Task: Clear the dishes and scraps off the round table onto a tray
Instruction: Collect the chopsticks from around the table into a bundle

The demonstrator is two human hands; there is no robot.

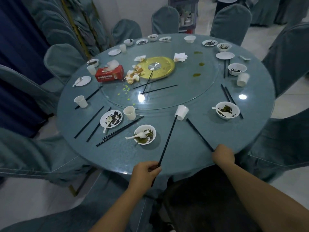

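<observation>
**Left hand [147, 171] and right hand [223, 155] each grip one stick**

Fingers curl around the stick ends at 6 and 5 o'clock of the round table [108, 156]. The left chopstick [168, 141] reaches a tipped paper cup [182, 112]; the right chopstick [199, 134] points inward. Probably loose sticks go before the bowls. No tray is visible.

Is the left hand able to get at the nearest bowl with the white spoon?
Probably yes: the bowl lies close to the left hand, with bare table between, but that hand grips a black chopstick.

This looks like a restaurant banquet hall. A big round table [184, 148] with a glass turntable [192, 77] fills the middle, ringed by cloth-covered chairs [64, 59]; more covered chairs [264, 12] stand upper right.
</observation>
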